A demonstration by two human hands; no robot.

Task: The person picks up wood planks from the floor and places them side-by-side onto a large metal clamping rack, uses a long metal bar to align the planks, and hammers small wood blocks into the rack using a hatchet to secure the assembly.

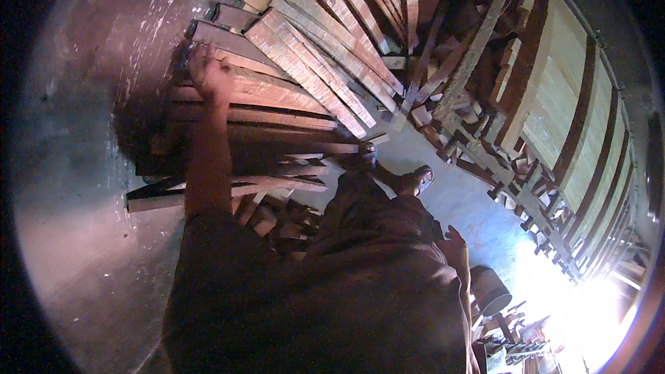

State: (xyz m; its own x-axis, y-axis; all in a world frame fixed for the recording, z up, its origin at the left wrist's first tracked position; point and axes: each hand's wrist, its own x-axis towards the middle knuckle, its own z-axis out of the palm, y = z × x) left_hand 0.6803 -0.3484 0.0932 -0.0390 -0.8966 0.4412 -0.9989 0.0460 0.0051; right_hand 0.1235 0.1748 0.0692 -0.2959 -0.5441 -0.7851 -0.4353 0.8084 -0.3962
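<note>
Planks near my left fingers: bare wood (305,62), (208,61) matt, rough-sawn on their broad faces.
Offcuts beside my left side: raw wood (262,223), matt, finish lost in shadow.
Stacked boards to my right: pale wood by their look (554,86), flatter and smoother than the planks.
Scrap pile below those boards: splintery, unfinished wood (499,142).
My shirt: dark, matt cloth (312,312), softly creased.
Floor: hard, smooth, with a dull sheen (471,204).
Wall: smooth, scuffed, streaked with pale marks (76,125).
</note>
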